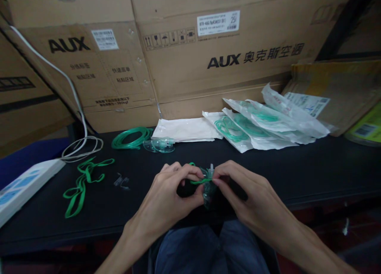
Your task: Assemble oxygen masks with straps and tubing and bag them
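Note:
My left hand [172, 194] and my right hand [241, 190] meet over the front of the black table [312, 174]. Between them they hold a clear plastic mask [209, 188] with a thin green strap [199, 181]. The left fingers pinch the green strap. The right fingers are closed on the mask's side near its white port. Part of the mask is hidden behind my fingers.
A second clear mask [159, 145] with coiled green tubing [129, 138] lies further back. Loose green straps [81, 184] and a small clear clip [121, 181] lie to the left. Sealed packets [268, 123] and a flat white bag [186, 130] rest against cardboard boxes [208, 59]. A power strip [24, 186] sits far left.

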Tool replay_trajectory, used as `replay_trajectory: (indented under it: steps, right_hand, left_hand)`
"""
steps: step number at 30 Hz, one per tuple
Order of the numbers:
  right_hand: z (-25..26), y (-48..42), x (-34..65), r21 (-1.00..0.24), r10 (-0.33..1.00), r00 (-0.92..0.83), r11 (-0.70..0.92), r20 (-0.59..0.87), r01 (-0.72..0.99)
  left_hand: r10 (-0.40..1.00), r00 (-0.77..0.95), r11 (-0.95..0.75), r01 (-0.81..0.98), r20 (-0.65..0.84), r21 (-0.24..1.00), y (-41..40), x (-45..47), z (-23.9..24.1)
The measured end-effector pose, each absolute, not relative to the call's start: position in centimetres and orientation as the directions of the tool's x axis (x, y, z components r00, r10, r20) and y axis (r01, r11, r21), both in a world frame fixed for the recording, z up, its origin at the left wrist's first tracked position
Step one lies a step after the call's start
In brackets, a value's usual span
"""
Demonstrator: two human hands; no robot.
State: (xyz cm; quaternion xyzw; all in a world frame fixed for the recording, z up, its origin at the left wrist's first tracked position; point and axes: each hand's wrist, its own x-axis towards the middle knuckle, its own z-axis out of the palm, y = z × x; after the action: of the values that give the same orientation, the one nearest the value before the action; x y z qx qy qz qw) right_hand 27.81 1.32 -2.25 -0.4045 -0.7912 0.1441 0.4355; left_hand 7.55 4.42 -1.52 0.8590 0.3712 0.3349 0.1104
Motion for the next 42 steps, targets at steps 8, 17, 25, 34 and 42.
replay_trajectory:
  steps: [8,17,25,34,42]
  right_hand:
    - [-3.0,1.5,27.6,-0.616,0.771,-0.318,0.634,0.552,0.467]
    - [-2.3,1.6,28.3,-0.597,0.792,-0.328,0.605,0.514,0.527]
    - [-1.6,1.3,29.3,-0.617,0.819,-0.314,0.570,0.481,0.542]
    - [-0.9,1.2,30.3,-0.610,0.819,-0.304,0.568,0.487,0.552]
    - [-0.6,1.0,29.0,-0.753,0.839,-0.286,0.543,0.463,0.373]
  left_hand:
    - [0.694,0.500,-0.716,0.556,0.517,0.423,4.4,7.9,-1.5]
    - [0.690,0.504,-0.718,0.570,0.519,0.400,4.4,7.7,-1.6]
    - [0.706,0.501,-0.705,0.566,0.501,0.427,4.5,7.5,-1.5]
    - [0.718,0.503,-0.693,0.573,0.481,0.437,4.4,7.4,-1.5]
    - [0.686,0.551,-0.727,0.517,0.475,0.451,4.6,7.1,-1.4]
